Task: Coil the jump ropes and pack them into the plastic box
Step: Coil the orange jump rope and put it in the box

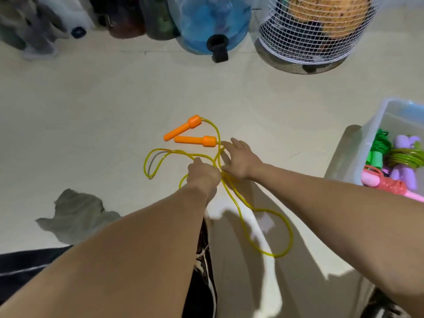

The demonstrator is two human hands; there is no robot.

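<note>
**Mia:** Where is the rope [231,193]?

**Dad:** On the floor [103,106], right in front of the person. It is yellow, with two orange handles [190,136] lying side by side past the hands. One big loop runs back toward the feet. Smaller loops lie out to the left.

**Mia:** Is it heavy?

**Dad:** I think it is light. The cord looks thin, bendy and a bit springy, so the loops may pop open if you let go. It looks smooth too, so it could slip.

**Mia:** Where should you grab it?

**Dad:** Where the strands cross. Pinch them all together there, so the coil stays put. The handles are hard and easy to hold, so they are good to grab as well.

**Mia:** What are the hands doing?

**Dad:** Both arms reach out and down. The left hand [203,173] is curled tight around the strands where they bunch up. The right hand [238,160] is just beside it, fingers spread out flat, touching the cord near the handles. It grips nothing.

**Mia:** And the box [371,134]?

**Dad:** On the right, well away from the hands. It already has other coiled ropes [399,161] in it, green, purple and pink. This one is not coiled yet.
</note>
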